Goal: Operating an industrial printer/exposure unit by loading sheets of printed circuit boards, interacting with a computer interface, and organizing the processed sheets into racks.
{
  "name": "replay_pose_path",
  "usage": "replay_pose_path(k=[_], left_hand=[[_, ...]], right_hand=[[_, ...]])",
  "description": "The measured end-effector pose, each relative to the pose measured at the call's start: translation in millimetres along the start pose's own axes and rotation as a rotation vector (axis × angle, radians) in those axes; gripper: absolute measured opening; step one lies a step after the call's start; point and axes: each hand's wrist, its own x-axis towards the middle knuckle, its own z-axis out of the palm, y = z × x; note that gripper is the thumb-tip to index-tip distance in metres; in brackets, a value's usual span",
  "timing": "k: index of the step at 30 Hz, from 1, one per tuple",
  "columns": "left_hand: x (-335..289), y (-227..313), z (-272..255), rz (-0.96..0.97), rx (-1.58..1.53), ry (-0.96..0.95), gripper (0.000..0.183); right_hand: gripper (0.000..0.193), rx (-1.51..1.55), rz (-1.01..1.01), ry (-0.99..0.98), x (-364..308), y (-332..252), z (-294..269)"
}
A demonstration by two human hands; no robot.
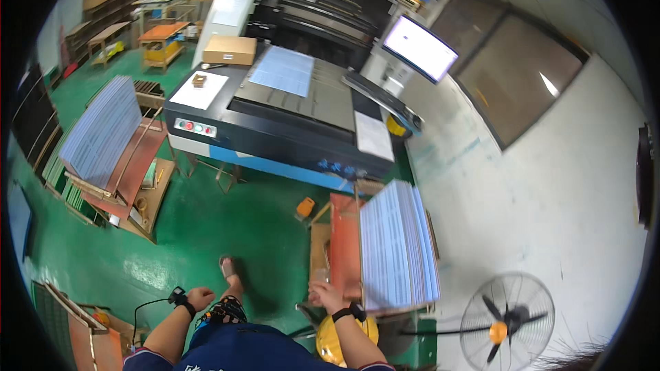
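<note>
My left hand (201, 299) hangs low beside my leg, its fingers loosely curled with nothing visible in them. My right hand (324, 294) is near the left side of a wooden cart (345, 247) with an orange-red panel. Its fingers are bent together; whether something small is in them is too blurred to tell. On that cart, just right of my right hand, a thick stack of pale blue printed sheets (393, 247) stands on edge. Both wrists wear black bands, and a small device with a cable (177, 295) sits at the left one.
Ahead is a large dark machine (275, 130) with a pale blue sheet (283, 71), a cardboard box (230, 49) and a monitor (421, 48). Another loaded cart (130, 158) stands left. A fan (507, 323) and yellow round object (330, 340) are near my right. An orange object (305, 207) lies on the floor.
</note>
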Motion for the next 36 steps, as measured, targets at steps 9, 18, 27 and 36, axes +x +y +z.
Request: replay_pose_path(k=[9, 18, 27, 36], left_hand=[[97.3, -171.8, -27.2, -0.999, -0.112, -0.252, 0.019], [334.5, 115.0, -127.9, -0.083, 0.302, 0.097, 0.033], [418.6, 356.5, -206.0, 0.412, 0.393, 0.514, 0.041], [453.2, 391.3, -209.4, -0.240, 0.516, 0.326, 0.072]], right_hand=[[0.031, -0.033, 0.196, -0.200, 126.8, -97.9, 5.7], [0.019, 0.278, -0.102, 0.055, 288.7, -297.4, -18.6], [0.020, 0.558, -0.121, -0.139, 467.5, -453.5, -12.1], [0.028, 0.356, -0.067, -0.072, 648.3, -571.9, 8.7]])
